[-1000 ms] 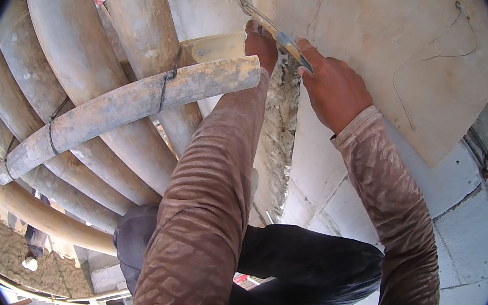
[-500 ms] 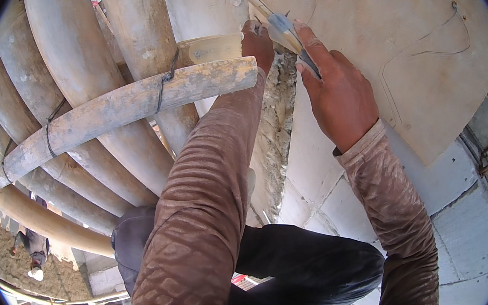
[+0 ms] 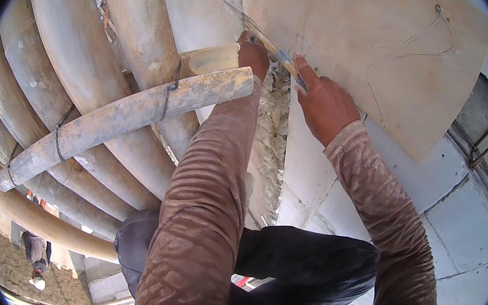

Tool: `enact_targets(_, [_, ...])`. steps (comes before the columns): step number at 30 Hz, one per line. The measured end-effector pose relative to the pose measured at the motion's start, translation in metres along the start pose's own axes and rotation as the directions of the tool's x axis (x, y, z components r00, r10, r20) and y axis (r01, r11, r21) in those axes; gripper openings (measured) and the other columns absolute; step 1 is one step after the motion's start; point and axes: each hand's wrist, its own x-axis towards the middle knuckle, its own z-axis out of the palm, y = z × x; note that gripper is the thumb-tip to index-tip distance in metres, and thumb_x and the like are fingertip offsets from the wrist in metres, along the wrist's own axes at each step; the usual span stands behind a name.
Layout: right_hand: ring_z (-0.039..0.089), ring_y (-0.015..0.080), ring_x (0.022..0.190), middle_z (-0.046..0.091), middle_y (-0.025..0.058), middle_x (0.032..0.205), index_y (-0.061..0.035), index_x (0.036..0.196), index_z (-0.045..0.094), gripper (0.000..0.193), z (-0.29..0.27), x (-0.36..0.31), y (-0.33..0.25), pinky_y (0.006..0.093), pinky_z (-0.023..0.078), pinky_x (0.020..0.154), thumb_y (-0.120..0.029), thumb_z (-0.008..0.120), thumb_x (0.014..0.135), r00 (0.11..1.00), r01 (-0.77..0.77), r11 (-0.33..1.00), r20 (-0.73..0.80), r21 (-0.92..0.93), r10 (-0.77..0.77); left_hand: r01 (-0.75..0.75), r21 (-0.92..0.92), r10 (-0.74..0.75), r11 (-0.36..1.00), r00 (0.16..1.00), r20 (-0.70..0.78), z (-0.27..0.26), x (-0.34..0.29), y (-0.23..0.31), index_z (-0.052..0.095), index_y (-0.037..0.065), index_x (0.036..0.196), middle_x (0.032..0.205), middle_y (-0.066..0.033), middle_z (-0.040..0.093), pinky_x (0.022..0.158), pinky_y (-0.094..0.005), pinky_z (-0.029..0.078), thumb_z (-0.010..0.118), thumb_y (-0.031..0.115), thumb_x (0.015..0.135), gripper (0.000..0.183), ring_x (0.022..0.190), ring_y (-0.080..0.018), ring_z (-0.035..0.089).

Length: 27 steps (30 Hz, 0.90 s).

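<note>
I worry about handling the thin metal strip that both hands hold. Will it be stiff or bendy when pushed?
The metal strip looks thin and narrow, so it probably flexes under pressure. The right hand presses a finger along it, suggesting it needs support. The left hand grips it beside the rough mortar seam; likely light.

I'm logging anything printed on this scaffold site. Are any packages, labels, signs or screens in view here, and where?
None can be made out: no package, label, sign or screen.
Closest to one: a tan plywood sheet on the wall at upper right, flat with a curved lower edge, bearing only thin scratched lines.
The right hand presses a thin metal blade along its left edge; the left hand grips beside it.
</note>
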Motion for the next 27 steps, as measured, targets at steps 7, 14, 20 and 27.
enact_targets(7, [0.065, 0.039, 0.092, 0.066, 0.0223, 0.101, -0.0173, 0.149, 0.038, 0.058, -0.011, -0.012, -0.017, 0.0473, 0.052, 0.08, -0.019, 0.059, 0.095, 0.972, 0.132, 0.975, -0.216, 0.18, -0.091, -0.258, 0.066, 0.258, 0.964, 0.966, 0.016, 0.005, -0.003, -0.02, 0.066, 0.001, 0.086, 0.086, -0.0211, 0.07, 0.072, -0.043, 0.055, 0.075, 0.022, 0.082, 0.023, 0.084, -0.0359, 0.07])
enact_targets(14, [0.065, 0.0385, 0.09, 0.066, 0.0209, 0.098, -0.0205, 0.15, 0.037, 0.061, 0.003, 0.008, -0.009, 0.0465, 0.052, 0.079, -0.018, 0.061, 0.094, 0.998, -0.017, 0.999, -0.056, 0.028, 0.018, -0.09, -0.103, 0.089, 0.991, 0.996, -0.01, 0.012, -0.002, -0.028, 0.068, 0.004, 0.094, 0.09, -0.0182, 0.071, 0.074, -0.0423, 0.055, 0.075, 0.02, 0.078, 0.024, 0.086, -0.0342, 0.07])
enact_targets(20, [0.065, 0.0402, 0.09, 0.066, 0.0208, 0.096, -0.0197, 0.15, 0.037, 0.059, -0.008, -0.011, -0.022, 0.048, 0.052, 0.08, -0.02, 0.06, 0.095, 0.984, 0.078, 0.992, -0.167, 0.095, -0.061, -0.338, 0.227, 0.351, 0.913, 0.936, -0.02, 0.012, 0.004, -0.044, 0.068, 0.004, 0.093, 0.091, -0.0183, 0.07, 0.073, -0.0431, 0.054, 0.072, 0.016, 0.079, 0.018, 0.084, -0.0369, 0.069])
enact_targets(27, [0.065, 0.0425, 0.088, 0.065, 0.0248, 0.096, -0.0087, 0.147, 0.037, 0.055, 0.004, -0.009, 0.002, 0.0495, 0.052, 0.079, -0.022, 0.054, 0.097, 0.995, 0.018, 0.994, -0.098, 0.108, -0.007, -0.275, 0.333, 0.305, 0.902, 0.951, -0.043, 0.007, -0.001, -0.015, 0.069, 0.005, 0.084, 0.085, -0.0197, 0.069, 0.07, -0.0437, 0.053, 0.065, 0.014, 0.083, 0.01, 0.079, -0.0392, 0.067])
